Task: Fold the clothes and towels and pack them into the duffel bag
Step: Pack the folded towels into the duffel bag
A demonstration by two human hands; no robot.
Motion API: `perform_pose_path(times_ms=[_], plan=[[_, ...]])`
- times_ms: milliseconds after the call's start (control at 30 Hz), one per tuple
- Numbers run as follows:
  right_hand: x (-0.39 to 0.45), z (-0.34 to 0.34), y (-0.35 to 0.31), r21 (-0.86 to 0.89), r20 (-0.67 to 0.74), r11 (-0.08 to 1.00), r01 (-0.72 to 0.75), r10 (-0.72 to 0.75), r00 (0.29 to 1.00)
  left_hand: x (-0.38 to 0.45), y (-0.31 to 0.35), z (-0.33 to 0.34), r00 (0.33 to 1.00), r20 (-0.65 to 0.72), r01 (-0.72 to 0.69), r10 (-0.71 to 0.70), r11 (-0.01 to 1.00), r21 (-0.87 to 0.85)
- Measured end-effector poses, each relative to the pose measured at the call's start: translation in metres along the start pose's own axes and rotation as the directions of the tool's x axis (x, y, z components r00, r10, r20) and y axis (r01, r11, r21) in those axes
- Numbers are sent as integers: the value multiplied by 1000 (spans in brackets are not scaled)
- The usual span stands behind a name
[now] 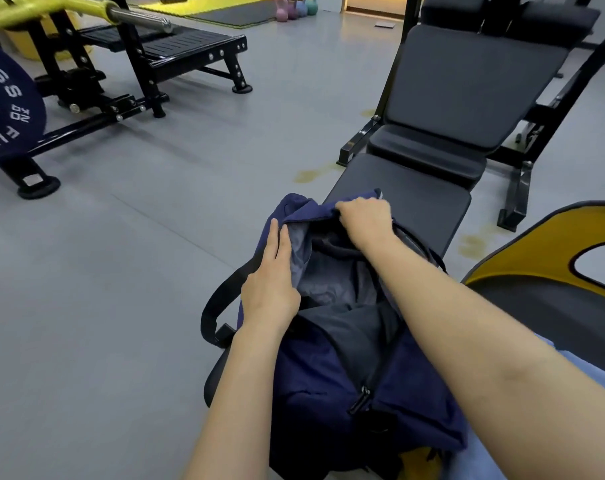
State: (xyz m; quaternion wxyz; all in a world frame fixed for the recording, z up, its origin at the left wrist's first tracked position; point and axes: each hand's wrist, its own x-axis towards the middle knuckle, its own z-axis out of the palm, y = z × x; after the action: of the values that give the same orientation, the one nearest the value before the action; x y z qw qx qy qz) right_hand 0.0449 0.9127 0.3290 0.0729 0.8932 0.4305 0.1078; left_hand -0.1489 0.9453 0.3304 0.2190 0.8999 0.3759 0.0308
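The navy duffel bag (328, 358) is lying low in the centre of the frame on the near end of a black bench (418, 209), its mouth gaping and its zip pull (361, 400) sitting toward the bottom, so the zip is undone. Dark and grey clothes (342, 282) are already lying inside, which suggests the packing is well along, though whether they are neatly folded is hard to tell. The left hand (271, 275) is pressing flat, fingers straight, against the left lip of the opening. The right hand (365, 216) is clenching the far edge of the bag's fabric, bunching it. No loose towels or clothes are showing outside the bag; closing the zip appears to be what is left.
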Motion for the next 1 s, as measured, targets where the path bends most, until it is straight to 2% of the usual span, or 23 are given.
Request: perform_pose_path(times_ms=[133, 367, 600, 767, 1000], plan=[[26, -9, 12, 30, -112, 997, -66, 69, 991, -5, 4, -3, 999, 7, -42, 42, 997, 58], [33, 41, -1, 140, -59, 987, -75, 84, 995, -1, 8, 5, 995, 61, -82, 73, 983, 166], [25, 88, -19, 67, 150, 996, -66, 55, 987, 5, 5, 12, 993, 93, -80, 67, 986, 148], [23, 75, -19, 63, 135, 995, -83, 73, 988, 6, 6, 13, 995, 80, -73, 64, 990, 119], [-10, 27, -14, 89, 55, 994, -64, 59, 997, -2, 5, 9, 992, 70, -106, 110, 993, -56]])
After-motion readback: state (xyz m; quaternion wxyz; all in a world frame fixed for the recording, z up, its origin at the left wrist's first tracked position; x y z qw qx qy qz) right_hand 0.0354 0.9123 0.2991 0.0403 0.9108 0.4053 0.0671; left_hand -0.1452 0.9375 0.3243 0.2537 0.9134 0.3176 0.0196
